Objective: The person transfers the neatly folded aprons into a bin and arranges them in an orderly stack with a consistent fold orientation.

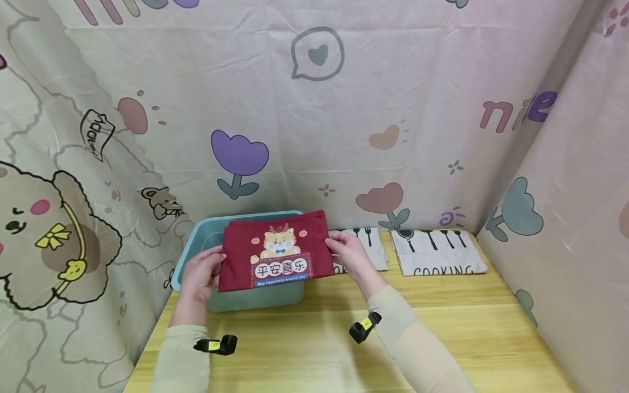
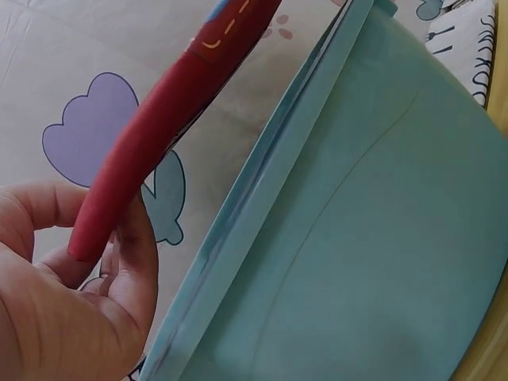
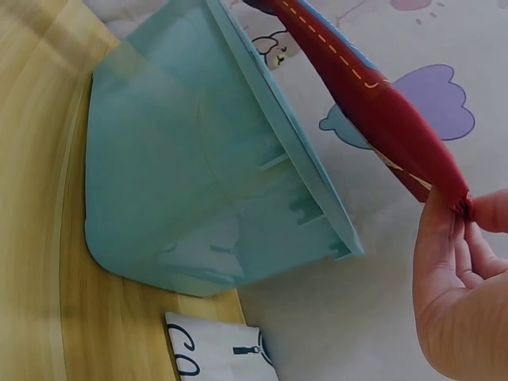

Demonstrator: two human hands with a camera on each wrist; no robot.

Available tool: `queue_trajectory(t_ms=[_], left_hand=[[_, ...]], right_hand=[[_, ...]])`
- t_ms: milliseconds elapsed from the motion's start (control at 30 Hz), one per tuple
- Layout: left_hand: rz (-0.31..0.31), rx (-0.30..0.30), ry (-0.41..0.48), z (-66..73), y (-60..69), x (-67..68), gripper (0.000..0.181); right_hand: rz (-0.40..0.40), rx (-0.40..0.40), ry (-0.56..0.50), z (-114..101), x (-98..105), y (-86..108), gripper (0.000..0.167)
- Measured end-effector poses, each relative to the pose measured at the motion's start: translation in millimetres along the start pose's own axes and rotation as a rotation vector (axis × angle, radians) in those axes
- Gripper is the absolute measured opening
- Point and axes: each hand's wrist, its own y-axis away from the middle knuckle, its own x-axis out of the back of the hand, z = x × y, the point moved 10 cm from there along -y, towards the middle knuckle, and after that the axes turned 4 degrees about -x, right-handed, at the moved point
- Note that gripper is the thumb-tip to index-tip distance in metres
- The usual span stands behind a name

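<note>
A folded dark red cloth point(image 1: 245, 240) with a cartoon animal and white lettering hangs between both hands, tilted, above the front of a teal plastic bin point(image 1: 260, 299). My left hand point(image 1: 199, 273) pinches its left edge; in the left wrist view the thumb and fingers close round the red cloth point(image 2: 131, 167). Its right edge is pinched by my right hand point(image 1: 351, 255), and the right wrist view shows the fabric point(image 3: 405, 135) bunched at the fingertips. The cloth hides part of the bin's opening, and what lies inside the bin cannot be made out.
Two folded white cloths with black utensil prints lie along the back of the wooden table point(image 1: 344, 349): one point(image 1: 375, 248) partly behind my right hand, the other point(image 1: 437, 254) farther right. A printed curtain point(image 1: 314, 109) hangs behind and at both sides.
</note>
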Motion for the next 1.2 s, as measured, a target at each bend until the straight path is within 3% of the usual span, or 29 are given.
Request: queue_trajectory(t_ms=[367, 733, 1200], left_hand=[[-0.001, -0.014, 0.003, 14.7, -10.2, 5.9, 0.042], [0.039, -0.02, -0.064, 22.3, -17.4, 16.7, 0.043], [0.096, -0.028, -0.071, 31.6, -25.7, 26.7, 0.041]], right_hand=[[0.001, -0.012, 0.026, -7.8, -13.5, -8.1, 0.026], [-0.025, -0.028, 0.059, -10.7, -26.7, -15.5, 0.027], [-0.03, -0.052, 0.066, -9.1, -38.3, -24.7, 0.027]])
